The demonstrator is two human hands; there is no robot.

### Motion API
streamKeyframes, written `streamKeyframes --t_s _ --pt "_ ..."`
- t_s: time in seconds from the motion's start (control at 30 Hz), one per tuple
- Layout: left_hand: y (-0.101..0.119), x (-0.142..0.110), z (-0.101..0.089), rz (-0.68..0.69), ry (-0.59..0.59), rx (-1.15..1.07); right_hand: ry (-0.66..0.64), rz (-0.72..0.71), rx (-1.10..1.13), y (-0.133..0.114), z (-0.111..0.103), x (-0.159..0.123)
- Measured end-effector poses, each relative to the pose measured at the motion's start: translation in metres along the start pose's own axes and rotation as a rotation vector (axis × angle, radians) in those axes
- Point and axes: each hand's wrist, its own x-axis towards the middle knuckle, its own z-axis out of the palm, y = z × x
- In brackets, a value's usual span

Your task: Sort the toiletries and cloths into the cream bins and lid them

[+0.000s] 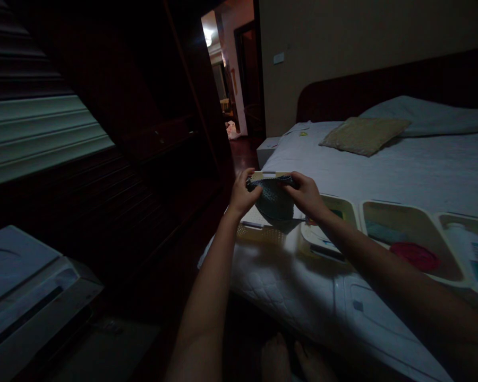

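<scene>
Over a pale perforated basket point(261, 233) on the bed, my two hands hold up a dark textured cloth piece point(276, 199); its kind is hard to tell in this dim light. My left hand point(244, 193) pinches its left upper edge, thumb across the front. The right upper edge is gripped by my right hand point(306, 192). The cloth sags between them and covers part of the basket. Right of the basket stands a pale bin point(342, 204), partly hidden behind my right forearm.
Another bin point(406, 212) holds a red round item point(415, 256); the one beside it holds a white bottle point(472, 249). A clear lid point(366, 305) lies on the bed's front edge. A pillow point(364, 133) is farther back. A white box-like unit point(27, 297) stands at left.
</scene>
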Motion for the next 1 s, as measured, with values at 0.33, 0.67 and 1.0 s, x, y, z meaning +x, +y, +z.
streamKeyframes --t_s 0.33,0.67,1.0 --pt "0.016 -0.005 0.001 0.029 -0.263 0.135 -0.087 -0.061 -0.030 0.000 0.001 -0.003" --pt "0.018 -0.001 -0.003 0.117 -0.074 0.133 -0.230 0.063 0.082 0.030 0.010 -0.007" --pt "0.007 0.003 -0.011 0.030 0.126 0.065 -0.340 0.161 -0.054 0.060 0.008 -0.015"
